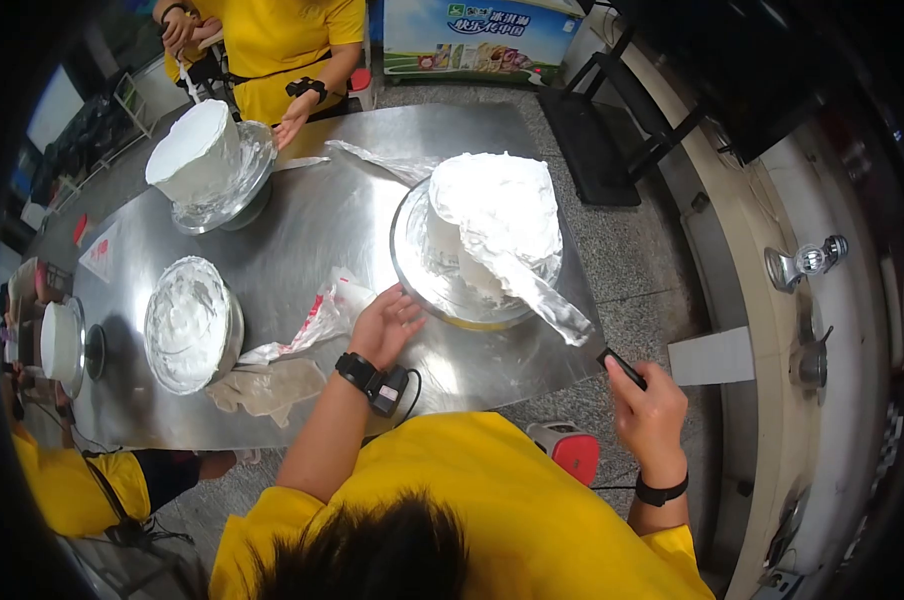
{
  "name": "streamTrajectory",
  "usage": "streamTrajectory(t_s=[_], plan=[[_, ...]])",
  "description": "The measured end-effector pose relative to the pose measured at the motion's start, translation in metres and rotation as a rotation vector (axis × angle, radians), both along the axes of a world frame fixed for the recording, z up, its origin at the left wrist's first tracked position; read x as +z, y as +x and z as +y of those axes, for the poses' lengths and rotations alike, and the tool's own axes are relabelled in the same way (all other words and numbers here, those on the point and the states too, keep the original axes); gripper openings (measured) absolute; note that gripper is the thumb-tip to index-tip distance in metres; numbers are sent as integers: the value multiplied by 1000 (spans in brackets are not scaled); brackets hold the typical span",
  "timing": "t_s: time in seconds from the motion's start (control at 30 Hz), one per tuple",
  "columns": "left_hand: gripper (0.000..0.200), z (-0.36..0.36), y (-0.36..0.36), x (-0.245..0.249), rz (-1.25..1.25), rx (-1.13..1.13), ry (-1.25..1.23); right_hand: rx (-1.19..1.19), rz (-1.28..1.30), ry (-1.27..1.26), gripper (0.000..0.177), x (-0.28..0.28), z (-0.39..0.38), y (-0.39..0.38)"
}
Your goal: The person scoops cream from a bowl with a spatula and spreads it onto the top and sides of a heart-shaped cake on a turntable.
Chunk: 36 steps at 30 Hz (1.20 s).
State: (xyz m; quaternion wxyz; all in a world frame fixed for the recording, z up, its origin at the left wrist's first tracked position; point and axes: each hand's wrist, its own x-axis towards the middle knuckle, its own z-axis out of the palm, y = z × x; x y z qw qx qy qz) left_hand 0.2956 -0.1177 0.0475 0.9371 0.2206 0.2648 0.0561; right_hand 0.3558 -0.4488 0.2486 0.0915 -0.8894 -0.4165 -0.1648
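Note:
In front of me a cake (494,205) thickly coated in white cream stands on a round metal turntable (409,262) smeared with cream. My right hand (650,412) is closed around the black handle of an icing spatula (557,312). Its long blade is covered in cream and slants up to the cake's near side, where the tip merges with the white coating. My left hand (387,325) has its fingers stretched out at the turntable's near left rim. Whether the fingertips press on the rim is hard to tell.
A bowl of cream (187,325) stands left, beside a beige cloth (267,390) and a crumpled piping bag (337,305). Across the steel table (322,215), a person in yellow works at another white cake (194,150). A third cake (60,345) is far left.

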Motion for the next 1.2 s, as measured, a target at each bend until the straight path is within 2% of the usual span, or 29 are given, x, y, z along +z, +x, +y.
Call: streamTrajectory(t_s=[0.13, 0.23, 0.37, 0.57, 0.7, 0.77, 0.93, 1.03, 1.2], plan=[[47, 4, 2, 2, 9, 2, 20, -41, -14, -4, 43, 7, -27, -2], [47, 4, 2, 9, -23, -3, 34, -88, 108, 72, 37, 10, -48, -2], [48, 5, 3, 7, -14, -6, 59, -71, 116, 141, 36, 5, -47, 1], [50, 10, 6, 9, -23, -1, 57, -10, 26, 46, 44, -20, -29, 12], [51, 13, 7, 20, -3, 68, 55, -14, 13, 47, 42, -22, -48, 10], [51, 13, 8, 19, 13, 93, 49, -32, -15, 44, 34, -19, -61, 9], [50, 16, 9, 4, -63, 169, 69, -56, -23, 70, 40, -15, -64, 7], [50, 18, 9, -2, -24, 27, 36, -25, -11, 75, 40, -21, -54, 7], [50, 17, 9, 5, -16, 48, -8, -66, -41, 27, 40, -24, -67, 8]])
